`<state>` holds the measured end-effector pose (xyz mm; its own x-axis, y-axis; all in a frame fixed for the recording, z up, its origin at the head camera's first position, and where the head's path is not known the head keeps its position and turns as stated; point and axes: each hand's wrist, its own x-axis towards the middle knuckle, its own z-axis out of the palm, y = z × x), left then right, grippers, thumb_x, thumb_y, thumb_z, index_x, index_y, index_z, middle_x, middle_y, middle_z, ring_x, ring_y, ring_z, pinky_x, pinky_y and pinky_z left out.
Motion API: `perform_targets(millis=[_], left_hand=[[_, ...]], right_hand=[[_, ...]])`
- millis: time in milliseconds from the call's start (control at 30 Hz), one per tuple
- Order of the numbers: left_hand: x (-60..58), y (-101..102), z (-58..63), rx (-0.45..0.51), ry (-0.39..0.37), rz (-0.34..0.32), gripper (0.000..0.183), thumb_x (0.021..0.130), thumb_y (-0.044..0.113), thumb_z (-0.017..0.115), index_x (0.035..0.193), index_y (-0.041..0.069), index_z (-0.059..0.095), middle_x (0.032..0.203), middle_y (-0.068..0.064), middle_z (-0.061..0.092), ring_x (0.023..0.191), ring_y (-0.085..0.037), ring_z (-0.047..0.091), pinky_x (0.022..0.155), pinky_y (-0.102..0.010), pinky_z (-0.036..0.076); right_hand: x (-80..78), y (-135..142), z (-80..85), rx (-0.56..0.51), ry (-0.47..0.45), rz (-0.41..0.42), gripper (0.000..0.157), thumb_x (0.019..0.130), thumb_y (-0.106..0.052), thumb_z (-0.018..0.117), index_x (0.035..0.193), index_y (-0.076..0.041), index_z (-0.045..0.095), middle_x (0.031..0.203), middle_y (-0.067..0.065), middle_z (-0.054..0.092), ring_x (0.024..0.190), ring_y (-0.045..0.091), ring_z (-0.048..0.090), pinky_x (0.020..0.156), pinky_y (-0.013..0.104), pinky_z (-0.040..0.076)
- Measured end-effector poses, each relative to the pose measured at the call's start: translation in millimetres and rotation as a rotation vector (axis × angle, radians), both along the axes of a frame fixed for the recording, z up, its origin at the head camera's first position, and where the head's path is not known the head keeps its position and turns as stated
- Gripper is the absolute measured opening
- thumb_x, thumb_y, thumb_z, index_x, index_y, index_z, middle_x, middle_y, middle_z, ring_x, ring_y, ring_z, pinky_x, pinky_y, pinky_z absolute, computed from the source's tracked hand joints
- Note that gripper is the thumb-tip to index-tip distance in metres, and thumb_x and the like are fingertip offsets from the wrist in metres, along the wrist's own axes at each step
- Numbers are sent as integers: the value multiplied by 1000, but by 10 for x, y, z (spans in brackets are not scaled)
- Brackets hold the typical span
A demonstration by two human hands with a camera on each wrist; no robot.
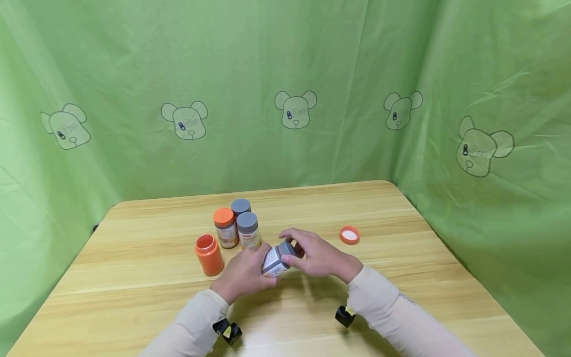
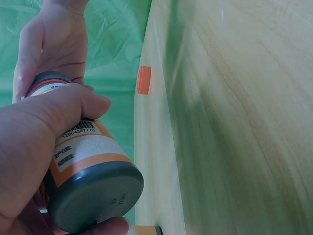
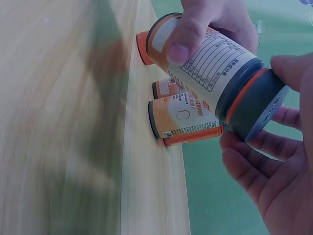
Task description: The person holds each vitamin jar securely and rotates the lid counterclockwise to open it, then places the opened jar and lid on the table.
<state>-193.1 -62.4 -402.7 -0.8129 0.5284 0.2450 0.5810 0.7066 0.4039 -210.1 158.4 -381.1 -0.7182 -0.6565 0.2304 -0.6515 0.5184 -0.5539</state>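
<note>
My left hand [image 1: 248,272] grips a supplement bottle [image 1: 273,264] round its labelled body, tilted above the table with its dark base toward the left wrist camera. On the bottle's grey cap [image 3: 257,105] are the thumb and fingers of my right hand [image 1: 318,254], thumb on one side and fingertips on the other. A thin orange ring shows just below that cap in the right wrist view. Left of the hands stands an uncapped orange bottle [image 1: 209,258], its mouth facing up. An orange lid [image 1: 350,235] lies on the table beyond my right hand, white inside upward.
Behind my left hand, a grey-capped bottle [image 1: 248,230], another grey-capped bottle [image 1: 241,206] and an orange-capped bottle [image 1: 226,230] stand close together. They are on a wooden table [image 1: 156,238]. A green curtain [image 1: 241,158] hangs behind and to the sides.
</note>
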Motion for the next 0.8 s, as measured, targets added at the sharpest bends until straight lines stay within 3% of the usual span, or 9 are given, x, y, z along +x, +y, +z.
perform_targets(millis=[200, 500, 733, 800], left_hand=[[0, 5, 0, 8, -15, 0, 50, 71, 35, 81, 106, 9, 56, 79, 2, 58, 62, -9, 54, 53, -22, 45], [0, 11, -6, 2, 11, -1, 52, 71, 34, 81, 108, 9, 56, 81, 1, 59, 62, -10, 54, 54, -23, 45], [-15, 12, -21, 2, -1, -7, 51, 71, 33, 82, 107, 8, 56, 79, 2, 58, 62, -9, 54, 54, -23, 45], [-12, 16, -20, 6, -2, -7, 52, 71, 33, 82, 108, 8, 56, 80, 1, 58, 62, -9, 54, 54, -23, 45]], right_hand=[[-1, 24, 10, -3, 26, 22, 50, 93, -30, 63, 134, -5, 47, 103, 1, 57, 86, 13, 57, 76, 36, 51], [1, 12, 9, 25, 5, -26, 41, 98, -34, 57, 131, -10, 49, 97, -3, 58, 74, 9, 55, 65, 27, 49], [10, 33, 28, 20, -7, 16, 49, 94, -30, 62, 135, -8, 46, 102, 1, 57, 84, 12, 56, 73, 39, 52], [9, 38, 31, 23, 8, 13, 50, 94, -32, 61, 135, -8, 46, 102, 0, 56, 84, 12, 56, 73, 37, 52]])
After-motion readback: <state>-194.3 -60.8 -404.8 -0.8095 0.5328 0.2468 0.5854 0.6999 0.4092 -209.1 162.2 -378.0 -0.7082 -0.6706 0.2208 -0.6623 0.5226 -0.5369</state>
